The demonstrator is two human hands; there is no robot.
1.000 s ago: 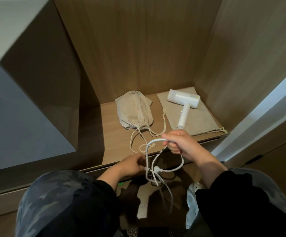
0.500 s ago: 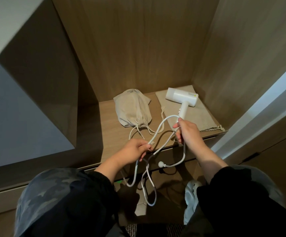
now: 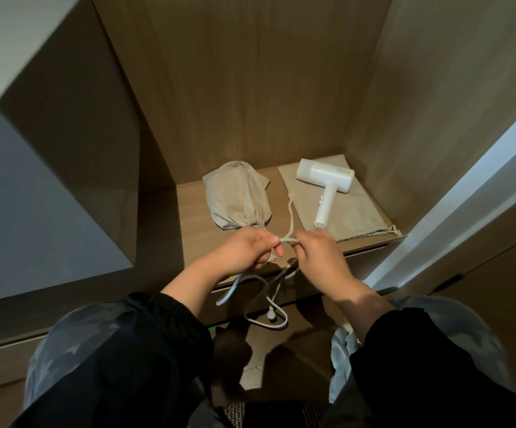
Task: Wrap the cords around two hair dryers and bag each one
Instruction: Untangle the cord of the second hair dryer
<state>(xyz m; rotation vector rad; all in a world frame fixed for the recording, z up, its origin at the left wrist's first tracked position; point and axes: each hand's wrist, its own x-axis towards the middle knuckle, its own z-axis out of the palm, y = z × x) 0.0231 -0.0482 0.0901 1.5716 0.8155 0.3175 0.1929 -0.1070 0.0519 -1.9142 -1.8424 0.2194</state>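
A white hair dryer [image 3: 324, 183] lies on a flat beige drawstring bag [image 3: 352, 211] at the right of the wooden shelf [image 3: 195, 217]. To its left sits a filled beige bag [image 3: 238, 199], cinched at its mouth. My left hand [image 3: 247, 251] and my right hand [image 3: 318, 257] are close together over the shelf's front edge, both gripping the dryer's white cord [image 3: 290, 240], a short stretch of it taut between them. The remaining cord hangs in loops below the shelf, with the plug [image 3: 271, 316] dangling at the bottom.
The shelf sits in a wooden alcove with walls at the back, left and right. A grey panel [image 3: 34, 193] juts out at the left. A white door edge [image 3: 454, 193] runs diagonally at the right. My knees fill the lower view above a tiled floor.
Both hands have come together at the shelf's front edge. The right hand has slid from the dryer's handle base down the cord, and the hanging loops have dropped lower.
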